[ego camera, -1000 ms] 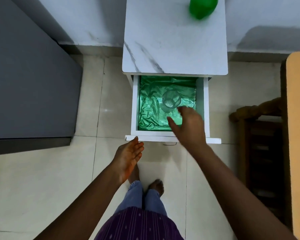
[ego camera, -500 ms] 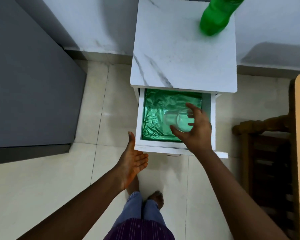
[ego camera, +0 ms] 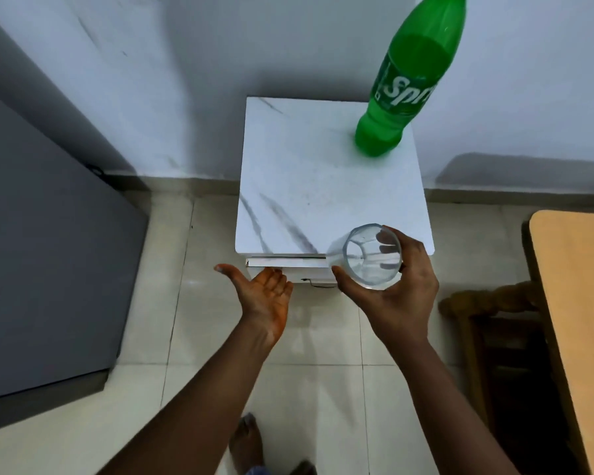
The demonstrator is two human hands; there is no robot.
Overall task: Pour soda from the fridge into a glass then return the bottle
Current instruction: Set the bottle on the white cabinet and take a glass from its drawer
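Though empty, glass (ego camera: pixel 369 258) in rt hand (ego camera: pixel 396 294).

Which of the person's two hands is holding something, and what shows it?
The right hand: its fingers and thumb curl round the clear glass. The left hand is open, palm up, and holds nothing.

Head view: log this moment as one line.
right hand: grips glass, empty | left hand: open at drawer front | soda bottle: upright on cabinet top
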